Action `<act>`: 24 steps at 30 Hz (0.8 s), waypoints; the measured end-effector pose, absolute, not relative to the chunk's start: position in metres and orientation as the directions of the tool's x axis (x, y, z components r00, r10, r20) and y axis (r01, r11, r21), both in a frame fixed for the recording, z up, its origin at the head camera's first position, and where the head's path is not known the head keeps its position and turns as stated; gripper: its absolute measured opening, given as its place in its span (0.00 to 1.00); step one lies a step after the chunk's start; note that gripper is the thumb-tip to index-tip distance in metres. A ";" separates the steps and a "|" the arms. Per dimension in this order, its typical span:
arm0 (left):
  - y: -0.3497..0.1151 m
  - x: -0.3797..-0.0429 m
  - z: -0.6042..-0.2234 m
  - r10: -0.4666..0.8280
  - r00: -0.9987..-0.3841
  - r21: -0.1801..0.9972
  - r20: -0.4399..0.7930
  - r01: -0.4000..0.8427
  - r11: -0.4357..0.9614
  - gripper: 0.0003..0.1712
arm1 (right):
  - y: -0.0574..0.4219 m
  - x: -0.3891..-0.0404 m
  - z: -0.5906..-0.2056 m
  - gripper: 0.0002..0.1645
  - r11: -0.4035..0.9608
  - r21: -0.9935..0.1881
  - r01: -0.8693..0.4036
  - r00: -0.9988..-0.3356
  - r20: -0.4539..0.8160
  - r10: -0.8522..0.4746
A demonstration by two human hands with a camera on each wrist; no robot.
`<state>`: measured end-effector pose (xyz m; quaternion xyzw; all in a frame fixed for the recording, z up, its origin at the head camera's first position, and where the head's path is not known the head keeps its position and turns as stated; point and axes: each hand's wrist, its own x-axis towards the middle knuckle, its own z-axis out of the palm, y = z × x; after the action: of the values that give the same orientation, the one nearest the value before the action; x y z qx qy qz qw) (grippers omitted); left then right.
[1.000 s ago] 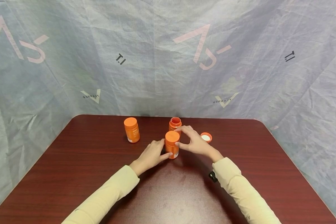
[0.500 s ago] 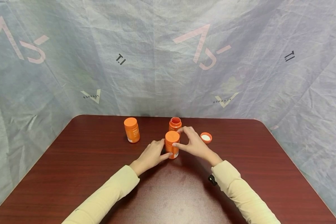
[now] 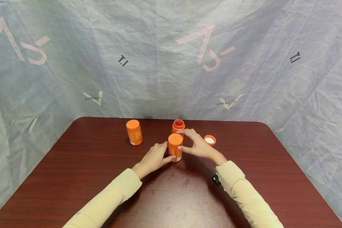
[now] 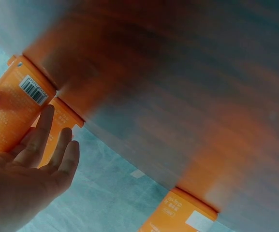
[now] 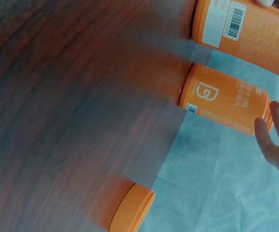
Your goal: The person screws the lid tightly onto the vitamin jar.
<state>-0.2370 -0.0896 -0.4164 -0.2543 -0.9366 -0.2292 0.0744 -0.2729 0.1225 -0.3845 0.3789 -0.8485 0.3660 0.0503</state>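
My left hand (image 3: 153, 159) holds the body of an upright orange bottle (image 3: 175, 155) around its left side, thumb in front. The bottle stands on the table with its orange lid (image 3: 175, 140) on top. My right hand (image 3: 198, 145) pinches the lid, its thumb at the front and the index finger behind. In the right wrist view, the other fingers (image 5: 264, 133) are spread near the neck of an open orange bottle (image 5: 226, 99). That lidless bottle stands just behind the held one. The left wrist view shows the held bottle's barcode label (image 4: 33, 90).
A capped orange bottle (image 3: 134, 134) stands at the back left of the dark red wooden table (image 3: 74, 164). A loose orange lid (image 3: 209, 140) lies to the right, white inside facing up. Grey printed cloth (image 3: 165, 79) hangs behind the table.
My right hand's fingers shifted around the lid, toward me and then back. My left hand and the bottles have stayed in place.
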 end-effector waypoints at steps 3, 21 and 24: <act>-0.090 -0.237 -0.417 0.441 -0.860 0.393 0.257 0.510 0.766 0.30 | 0.123 -0.275 -0.384 0.34 0.427 -0.584 -0.690 -0.694 0.367 -0.620; -0.090 -0.237 -0.417 0.443 -0.863 0.391 0.243 0.505 0.769 0.28 | 0.114 -0.265 -0.392 0.29 0.521 -0.611 -0.597 -0.799 0.396 -0.452; -0.090 -0.237 -0.416 0.443 -0.863 0.391 0.243 0.505 0.770 0.28 | 0.113 -0.265 -0.394 0.29 0.532 -0.608 -0.589 -0.807 0.400 -0.435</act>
<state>-0.2368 -0.0900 -0.4162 -0.2525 -0.9382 -0.2267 0.0686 -0.2645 0.1128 -0.3940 0.2942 -0.8695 0.3837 0.1004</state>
